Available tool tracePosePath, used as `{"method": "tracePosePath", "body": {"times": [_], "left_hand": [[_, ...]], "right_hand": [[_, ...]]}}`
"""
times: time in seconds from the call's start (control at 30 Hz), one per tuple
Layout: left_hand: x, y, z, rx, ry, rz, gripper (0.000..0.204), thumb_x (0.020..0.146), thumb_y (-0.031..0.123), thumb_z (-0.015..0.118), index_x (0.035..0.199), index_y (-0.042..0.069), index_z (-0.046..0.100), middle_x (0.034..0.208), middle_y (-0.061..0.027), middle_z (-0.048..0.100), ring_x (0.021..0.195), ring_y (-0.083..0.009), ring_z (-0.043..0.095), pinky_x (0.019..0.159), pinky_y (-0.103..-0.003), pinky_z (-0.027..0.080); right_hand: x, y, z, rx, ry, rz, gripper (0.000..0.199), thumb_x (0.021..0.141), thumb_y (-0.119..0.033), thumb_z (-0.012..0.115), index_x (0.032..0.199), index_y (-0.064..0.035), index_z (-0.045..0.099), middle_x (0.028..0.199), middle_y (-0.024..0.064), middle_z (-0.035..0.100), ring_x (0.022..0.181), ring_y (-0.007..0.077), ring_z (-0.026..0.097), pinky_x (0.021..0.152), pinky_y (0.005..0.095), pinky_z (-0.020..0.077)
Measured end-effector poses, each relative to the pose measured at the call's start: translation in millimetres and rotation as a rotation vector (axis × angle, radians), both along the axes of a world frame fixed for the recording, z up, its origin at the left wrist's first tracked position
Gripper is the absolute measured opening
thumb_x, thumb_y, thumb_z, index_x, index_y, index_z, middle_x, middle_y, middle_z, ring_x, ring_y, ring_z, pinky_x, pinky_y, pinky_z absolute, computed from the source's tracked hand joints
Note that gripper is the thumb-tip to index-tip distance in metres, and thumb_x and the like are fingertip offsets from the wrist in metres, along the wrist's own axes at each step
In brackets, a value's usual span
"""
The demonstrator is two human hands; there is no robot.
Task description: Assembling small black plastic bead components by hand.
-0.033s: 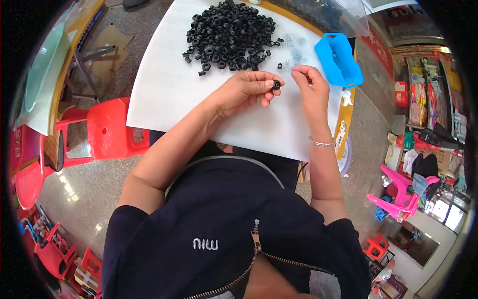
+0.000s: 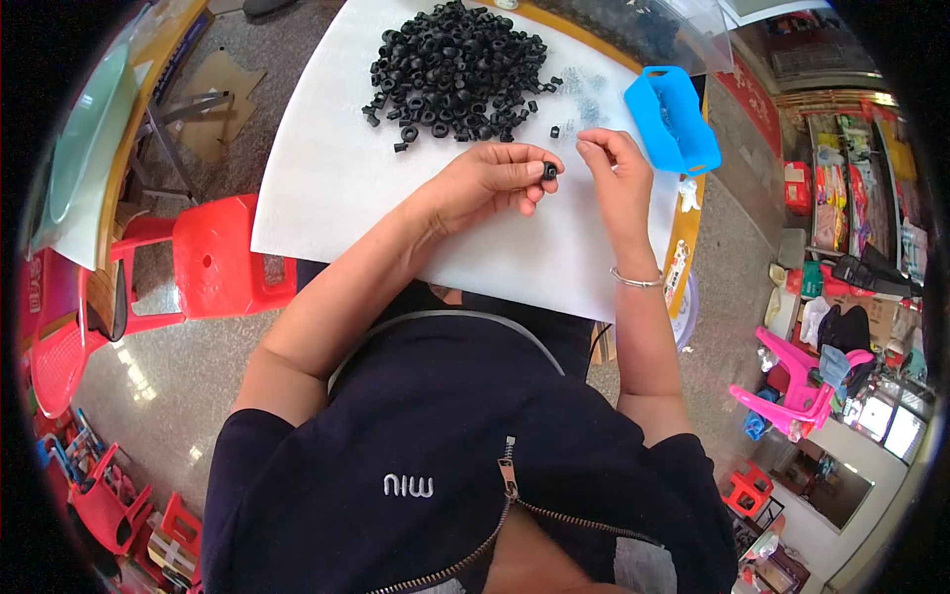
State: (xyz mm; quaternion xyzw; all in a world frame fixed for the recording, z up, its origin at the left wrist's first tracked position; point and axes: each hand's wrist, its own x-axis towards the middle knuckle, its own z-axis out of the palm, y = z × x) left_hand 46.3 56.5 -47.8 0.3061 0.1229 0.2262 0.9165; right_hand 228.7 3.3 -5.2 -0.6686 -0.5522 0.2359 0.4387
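Observation:
My left hand (image 2: 492, 181) pinches a small black hollow part (image 2: 550, 171) between thumb and fingertips, its opening turned up. A short gap to the right, my right hand (image 2: 621, 173) has thumb and forefinger pressed together. Whatever those fingertips hold, if anything, is too small to make out. Beyond my hands a heap of similar black parts (image 2: 455, 69) covers the far side of the white tabletop (image 2: 336, 188). One loose black part (image 2: 555, 132) lies between the heap and my right hand. Tiny greyish bits (image 2: 586, 99) are scattered to the right of the heap.
A blue plastic basket (image 2: 683, 148) stands at the table's right edge, with small contents I cannot identify. Crumpled white scrap (image 2: 689, 193) lies near it. Red plastic stools (image 2: 213, 257) are on the left, and a pink stool (image 2: 792, 391) is farther off to the right.
The black part has tipped very slightly in my left fingertips. Both hands otherwise stay where they were.

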Motion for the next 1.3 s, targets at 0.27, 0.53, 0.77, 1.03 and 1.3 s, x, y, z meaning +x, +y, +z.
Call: {"method": "tracePosePath", "body": {"times": [0.27, 0.53, 0.77, 1.03, 1.3], "left_hand": [[0.1, -0.9, 0.0, 0.022, 0.033, 0.015, 0.027, 0.092, 0.015, 0.054, 0.114, -0.001, 0.056, 0.095, -0.0075, 0.062, 0.075, -0.0092, 0.057, 0.066, -0.023, 0.05], [0.0, -2.5, 5.0, -0.051, 0.046, 0.07, 0.026, 0.092, 0.013, 0.054, 0.114, -0.002, 0.055, 0.094, -0.0078, 0.062, 0.073, -0.0089, 0.058, 0.065, -0.023, 0.05], [-1.0, -0.4, 4.6, -0.055, 0.049, 0.204, 0.025, 0.091, 0.013, 0.056, 0.112, -0.001, 0.056, 0.091, -0.007, 0.062, 0.068, -0.0087, 0.057, 0.063, -0.02, 0.049], [-1.7, -1.3, 3.4, -0.004, 0.061, 0.188, 0.026, 0.091, 0.014, 0.058, 0.111, -0.001, 0.057, 0.09, -0.0073, 0.063, 0.069, -0.0094, 0.056, 0.066, -0.022, 0.049], [-0.1, -3.0, 4.1, 0.025, 0.099, 0.193, 0.025, 0.091, 0.014, 0.057, 0.11, -0.002, 0.058, 0.09, -0.007, 0.063, 0.07, -0.0093, 0.057, 0.063, -0.021, 0.049]], "right_hand": [[-2.5, 25.1, -23.9, 0.207, -0.657, 0.058, 0.012, 0.074, -0.016, 0.068, 0.084, -0.0094, 0.067, 0.079, 0.0063, 0.059, 0.079, 0.0253, 0.053, 0.072, 0.0375, 0.0393], [-9.5, 20.7, -19.6, 0.248, -0.517, 0.034, 0.009, 0.077, -0.009, 0.066, 0.086, -0.0065, 0.066, 0.081, 0.005, 0.062, 0.079, 0.0208, 0.056, 0.072, 0.0335, 0.042], [-24.6, -8.7, 23.0, -0.038, 0.473, 0.08, 0.014, 0.086, -0.005, 0.058, 0.097, 0.0018, 0.063, 0.088, 0.0058, 0.066, 0.076, 0.0083, 0.059, 0.069, 0.0217, 0.0473], [-36.4, -19.9, 27.0, -0.071, 0.412, 0.127, 0.016, 0.087, -0.004, 0.058, 0.101, 0.0024, 0.063, 0.089, 0.0055, 0.066, 0.079, 0.0084, 0.059, 0.071, 0.0215, 0.0469], [-33.2, -21.9, 18.2, 0.007, 0.24, 0.078, 0.016, 0.085, -0.004, 0.059, 0.099, 0.0003, 0.064, 0.086, 0.0051, 0.067, 0.076, 0.0075, 0.059, 0.071, 0.0225, 0.0469]]}}
